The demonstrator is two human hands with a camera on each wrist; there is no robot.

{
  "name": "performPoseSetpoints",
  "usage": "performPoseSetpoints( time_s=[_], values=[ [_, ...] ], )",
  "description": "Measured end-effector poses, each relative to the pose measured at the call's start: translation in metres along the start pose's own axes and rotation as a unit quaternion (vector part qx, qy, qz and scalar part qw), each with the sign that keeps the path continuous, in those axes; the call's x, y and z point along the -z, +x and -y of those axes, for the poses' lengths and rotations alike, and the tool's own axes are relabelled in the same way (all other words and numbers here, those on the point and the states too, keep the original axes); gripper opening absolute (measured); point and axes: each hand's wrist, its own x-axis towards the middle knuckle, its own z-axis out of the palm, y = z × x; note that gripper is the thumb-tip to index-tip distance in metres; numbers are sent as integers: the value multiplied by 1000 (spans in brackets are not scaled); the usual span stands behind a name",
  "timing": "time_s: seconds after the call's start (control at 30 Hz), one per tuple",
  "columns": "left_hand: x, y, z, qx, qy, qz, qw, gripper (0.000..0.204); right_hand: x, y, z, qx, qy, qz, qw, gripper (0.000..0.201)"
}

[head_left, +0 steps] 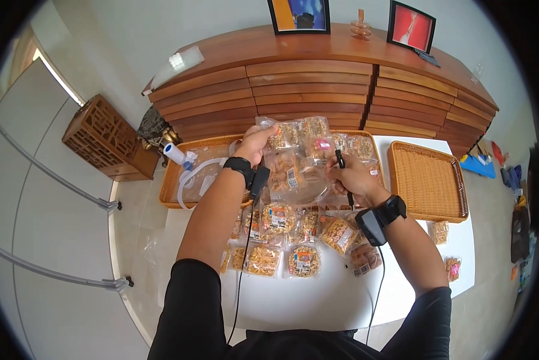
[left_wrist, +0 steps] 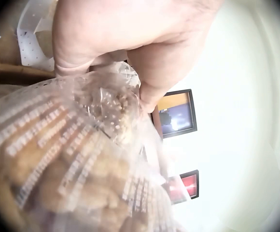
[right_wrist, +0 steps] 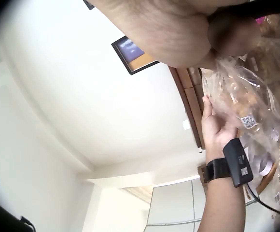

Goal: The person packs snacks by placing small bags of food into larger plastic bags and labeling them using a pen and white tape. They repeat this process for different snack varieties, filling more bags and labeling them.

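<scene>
My left hand (head_left: 256,144) pinches the gathered edge of a clear plastic bag (head_left: 302,195); the left wrist view shows the crumpled film between thumb and fingers. Brown snack pieces (left_wrist: 87,183) show through its printed film there. In my right hand (head_left: 352,178) is a black pen (head_left: 340,158), upright in the fist close to the bag's right side. Snack packets with labels (head_left: 292,176) show at the bag, over the wicker tray behind. Below both hands, several packets of nuts and crackers (head_left: 278,219) lie in rows on the white table (head_left: 269,303).
A wicker tray (head_left: 395,180) stands at the right, another (head_left: 164,192) at the back left with a white strap (head_left: 188,180) and a white roll (head_left: 173,153). Two small packets (head_left: 440,232) lie near the right edge. A wooden cabinet (head_left: 311,75) runs behind the table.
</scene>
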Motion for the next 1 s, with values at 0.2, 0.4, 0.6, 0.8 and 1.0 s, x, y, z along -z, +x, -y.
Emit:
performPoseSetpoints(
  time_s=[0.2, 0.4, 0.6, 0.8, 1.0],
  values=[
    [8, 3, 4, 20, 109, -28, 993, 26, 23, 4, -18, -45, -144, 87, 985, 14],
    [17, -9, 4, 50, 224, -31, 973, 72, 28, -15, 8, -39, -217, 103, 970, 11],
    [0, -56, 1, 64, 272, 17, 960, 81, 72, 48, -6, 140, -347, -127, 919, 26],
    [0, -47, 22, -5, 233, 54, 971, 78, 50, 101, -8, 47, -362, -84, 927, 47],
    [-8, -71, -2, 25, 288, 75, 954, 105, 27, 105, -23, 69, -272, -88, 956, 48]
  ],
)
